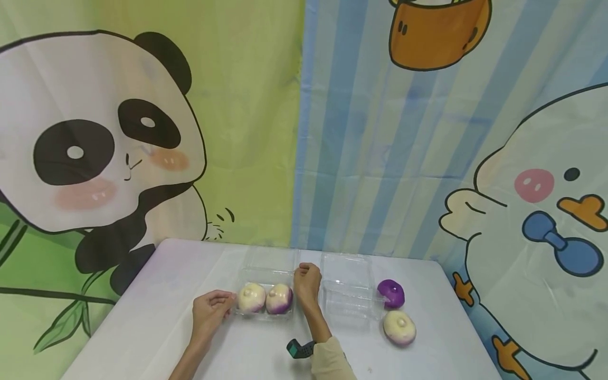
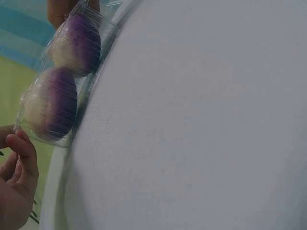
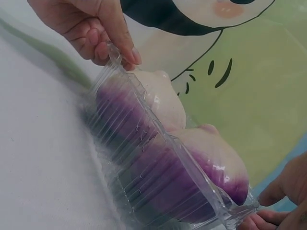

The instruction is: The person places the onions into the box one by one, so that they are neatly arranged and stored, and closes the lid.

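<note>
Two purple-and-white turnips (image 1: pixel 252 297) (image 1: pixel 279 299) sit side by side in a clear plastic clamshell box (image 3: pixel 152 116), whose lid (image 1: pixel 272 259) is folded back behind it. My left hand (image 1: pixel 209 312) pinches the box's left rim between thumb and fingers. At the opposite end, my right hand (image 1: pixel 307 282) pinches the rim near the corner, as the right wrist view shows. Ribbed walls of the box stand in front of the turnips in both wrist views.
Right of my right hand lies a second clear box (image 1: pixel 349 298), its lid raised. Beside it are a purple round vegetable (image 1: pixel 391 293) and another pale turnip (image 1: pixel 399 328) on the white table (image 1: pixel 157 327). A black-and-green device (image 1: pixel 299 349) shows by my right wrist.
</note>
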